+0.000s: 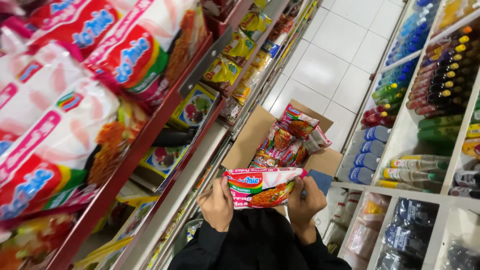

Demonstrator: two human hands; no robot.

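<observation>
1. Left hand (216, 202) and right hand (306, 200) are both gripping one noodle pack (263, 186), fingers curled over its two ends; neither hand is spread. The pack is being held flat between them, close to the body, above the black sleeves (260, 247).
2. The pack is sitting over the near edge of an open carton (250, 140) on the floor (330, 55), between the red shelf (150, 135) on the left and the drinks rack (400, 135) on the right.
3. Risk, as a judgement: the film looks slick, and the grip is lying at the ends only, so the pack could be slipping out if one hand lets go. It would likely be dropping back into the carton or onto the tiles.
4. Risk: squeezing the ends hard could be cracking the brittle noodle block inside, or bursting a seam.
5. Risk: the aisle is looking narrow; an elbow swinging out could be knocking bottles (440, 75) off the rack or dislodging shelf packs (75, 100) overhanging the edge.
6. Appearance: a soft pillow-shaped packet, white at one end with red, green and yellow bands and a picture of fried noodles. The film is glossy and slightly crinkled. It is looking sealed and undamaged; the back face is hidden.
</observation>
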